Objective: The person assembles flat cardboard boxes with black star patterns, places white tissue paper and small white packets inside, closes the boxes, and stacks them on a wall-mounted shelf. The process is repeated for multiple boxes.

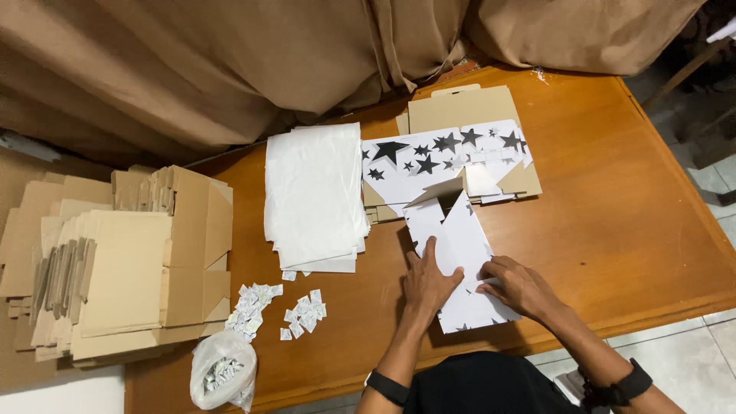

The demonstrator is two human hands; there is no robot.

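A white cardboard box blank with black stars lies partly folded on the orange wooden table, one flap standing up at its far end. My left hand presses flat on its left side, fingers together. On the blank's right edge rests my right hand, fingertips pinching a fold. Both wrists wear black bands. Behind the blank lies a stack of flat star-printed blanks on brown card.
A pile of white tissue sheets lies left of the blanks. Small white sachets are scattered near a clear bag holding more. Stacks of brown flat cartons fill the left. Brown curtains hang behind.
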